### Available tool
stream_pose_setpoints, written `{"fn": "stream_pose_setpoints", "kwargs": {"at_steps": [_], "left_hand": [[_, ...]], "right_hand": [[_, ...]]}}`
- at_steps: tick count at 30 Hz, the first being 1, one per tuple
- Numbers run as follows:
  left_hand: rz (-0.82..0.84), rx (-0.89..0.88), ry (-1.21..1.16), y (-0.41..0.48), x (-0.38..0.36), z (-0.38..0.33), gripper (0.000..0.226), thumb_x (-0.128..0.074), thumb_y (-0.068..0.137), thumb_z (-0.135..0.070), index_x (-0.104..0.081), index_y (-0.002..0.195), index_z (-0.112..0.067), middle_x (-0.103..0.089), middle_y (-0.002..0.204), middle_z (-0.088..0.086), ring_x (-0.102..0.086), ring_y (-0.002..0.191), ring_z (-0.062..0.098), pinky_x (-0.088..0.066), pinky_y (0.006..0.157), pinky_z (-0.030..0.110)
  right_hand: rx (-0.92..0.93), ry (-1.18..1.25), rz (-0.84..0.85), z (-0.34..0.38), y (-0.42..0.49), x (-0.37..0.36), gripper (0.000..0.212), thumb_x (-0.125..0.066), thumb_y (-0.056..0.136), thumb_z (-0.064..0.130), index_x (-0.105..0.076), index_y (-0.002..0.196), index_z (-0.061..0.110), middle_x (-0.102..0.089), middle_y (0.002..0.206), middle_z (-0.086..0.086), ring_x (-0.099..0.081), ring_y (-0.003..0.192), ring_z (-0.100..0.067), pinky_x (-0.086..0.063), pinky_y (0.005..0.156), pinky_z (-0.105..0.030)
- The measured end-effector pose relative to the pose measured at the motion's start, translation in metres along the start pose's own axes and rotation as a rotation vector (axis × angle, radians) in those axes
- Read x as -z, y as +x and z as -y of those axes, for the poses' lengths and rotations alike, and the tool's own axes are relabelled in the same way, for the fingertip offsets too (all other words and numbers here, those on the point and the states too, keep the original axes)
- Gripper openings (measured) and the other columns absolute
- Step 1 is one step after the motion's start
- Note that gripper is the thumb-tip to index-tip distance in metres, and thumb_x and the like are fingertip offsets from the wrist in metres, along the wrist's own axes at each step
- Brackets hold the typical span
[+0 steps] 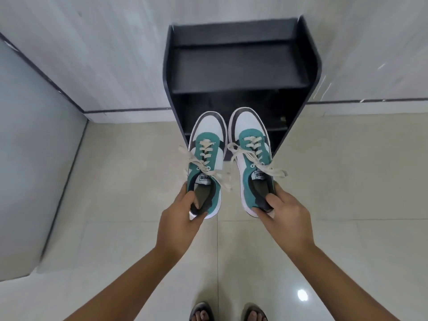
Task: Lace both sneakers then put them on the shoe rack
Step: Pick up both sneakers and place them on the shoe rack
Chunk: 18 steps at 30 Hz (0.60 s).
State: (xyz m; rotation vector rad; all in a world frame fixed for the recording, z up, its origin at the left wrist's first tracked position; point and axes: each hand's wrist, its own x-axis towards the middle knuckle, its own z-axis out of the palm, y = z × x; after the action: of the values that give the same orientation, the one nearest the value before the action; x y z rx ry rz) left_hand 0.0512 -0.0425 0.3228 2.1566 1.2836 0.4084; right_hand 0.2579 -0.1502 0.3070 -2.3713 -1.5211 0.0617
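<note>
Left hand [185,212] and right hand [284,212], each grip curled round a heel, hold the left teal-white-black sneaker [206,144] and matching right sneaker [250,140] aloft before the black shoe rack [310,54]; loose cream lace ends [276,171] may snag a shelf edge, probably tipping a shoe.

Hands [179,218] [286,213] grip 2 sneakers [206,158] [252,154] by heels, before shoe rack [240,63].

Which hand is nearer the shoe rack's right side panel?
Right. The right hand, gripping the heel of the right sneaker, is in front of that panel. The left hand, holding the left sneaker, is farther left.
</note>
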Motion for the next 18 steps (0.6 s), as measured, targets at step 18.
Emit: {"fn": "stream_pose_setpoints", "kwargs": {"at_steps": [18], "left_hand": [[-0.042, 0.169, -0.129, 0.227, 0.098, -0.070, 0.030, -0.068, 0.081, -0.013, -0.039, 0.085, -0.017, -0.056, 0.091, 0.001, -0.049, 0.076, 0.023, -0.032, 0.056, 0.019]], "right_hand": [[-0.027, 0.140, 0.062, 0.081, 0.263, 0.073, 0.026, -0.065, 0.084, 0.028, -0.059, 0.101, 0.009, -0.062, 0.098, -0.012, -0.062, 0.088, -0.032, -0.044, 0.068, -0.034]]}}
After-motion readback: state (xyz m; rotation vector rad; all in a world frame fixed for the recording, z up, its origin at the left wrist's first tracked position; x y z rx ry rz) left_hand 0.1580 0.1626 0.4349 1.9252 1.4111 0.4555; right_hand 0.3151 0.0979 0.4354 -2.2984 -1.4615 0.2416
